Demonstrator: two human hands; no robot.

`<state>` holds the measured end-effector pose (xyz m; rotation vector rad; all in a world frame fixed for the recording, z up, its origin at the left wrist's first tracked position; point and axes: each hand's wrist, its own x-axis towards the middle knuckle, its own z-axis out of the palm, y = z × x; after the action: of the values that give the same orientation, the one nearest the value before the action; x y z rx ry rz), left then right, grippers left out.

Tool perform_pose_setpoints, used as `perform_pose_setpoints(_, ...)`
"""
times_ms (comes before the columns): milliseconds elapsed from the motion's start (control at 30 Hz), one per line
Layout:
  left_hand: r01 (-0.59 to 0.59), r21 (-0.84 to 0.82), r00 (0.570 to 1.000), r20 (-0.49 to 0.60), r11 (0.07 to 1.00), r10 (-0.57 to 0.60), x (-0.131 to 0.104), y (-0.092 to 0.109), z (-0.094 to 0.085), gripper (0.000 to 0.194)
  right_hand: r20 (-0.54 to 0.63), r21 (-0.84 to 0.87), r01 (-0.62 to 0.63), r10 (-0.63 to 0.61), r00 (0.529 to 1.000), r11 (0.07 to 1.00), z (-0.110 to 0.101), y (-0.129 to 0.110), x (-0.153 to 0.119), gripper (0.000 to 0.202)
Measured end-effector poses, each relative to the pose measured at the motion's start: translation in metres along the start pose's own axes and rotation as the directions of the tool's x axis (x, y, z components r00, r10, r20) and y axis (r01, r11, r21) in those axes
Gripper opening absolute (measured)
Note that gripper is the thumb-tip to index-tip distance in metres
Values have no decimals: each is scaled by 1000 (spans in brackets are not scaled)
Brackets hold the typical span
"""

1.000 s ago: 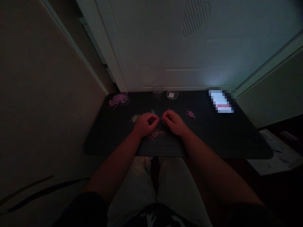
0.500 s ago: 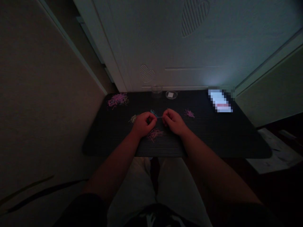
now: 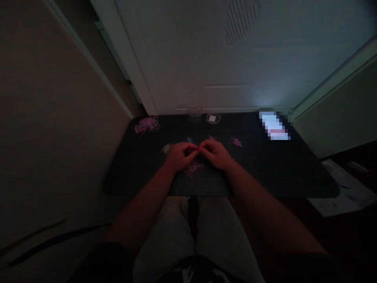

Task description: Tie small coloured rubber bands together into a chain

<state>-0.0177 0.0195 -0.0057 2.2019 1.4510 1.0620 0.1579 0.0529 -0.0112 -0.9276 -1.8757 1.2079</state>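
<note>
My left hand (image 3: 182, 154) is closed in a pinch over the middle of the dark table, and my right hand (image 3: 216, 153) pinches opposite it. Their fingertips meet, hiding whatever they hold. Just behind my left fingers a small pile of blue thin strips (image 3: 190, 140) shows in part. Pinkish thin strips (image 3: 193, 168) lie loose below the fingertips, partly covered by my left hand. A yellowish pile of strips (image 3: 166, 148) is beside my left hand. Beyond my right hand a small pink pile of strips (image 3: 212, 138) peeks out.
On the black table (image 3: 265, 169), a purple pile of strips (image 3: 236, 142) lies to the right and a larger pink-purple heap (image 3: 146, 125) at the back left. A clear cup (image 3: 194, 114) and a round clear lid (image 3: 213, 118) stand near the white panel. A lit, blurred-out screen (image 3: 274, 125) is back right.
My hands have come together, closing the gap where a thin pale strip stretched between them. The pink pile behind my right hand has come into view.
</note>
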Motion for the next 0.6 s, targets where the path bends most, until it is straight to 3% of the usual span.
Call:
perform_pose_setpoints(400, 16, 29, 1000, 3, 999, -16, 0, -1, -1, 15, 46, 19, -3, 2, 999, 1000, 0, -2, 1, 16)
perform_pose_setpoints(600, 67, -1, 998, -19, 998, -67, -3, -2, -1, 10, -20, 58, 14, -13, 1000, 998, 2, -1, 3, 15)
